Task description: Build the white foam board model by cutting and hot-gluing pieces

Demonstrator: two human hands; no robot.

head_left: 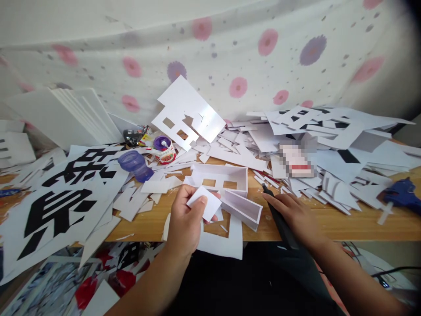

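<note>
Counter point(335, 221): pale wood, smooth, grain visible. White card piece point(205, 203) in the left hand point(184, 224): matt, stiff foam-board look. Box-shaped model point(226, 186): same matt white board. Tool point(279, 219) under the right hand point(294, 215): black, matt plastic. Cut-out sheet point(190, 112): glossy, reflecting light. Purple cup point(134, 164): translucent plastic. Backdrop point(230, 52): flower-printed cloth, creased.
</note>
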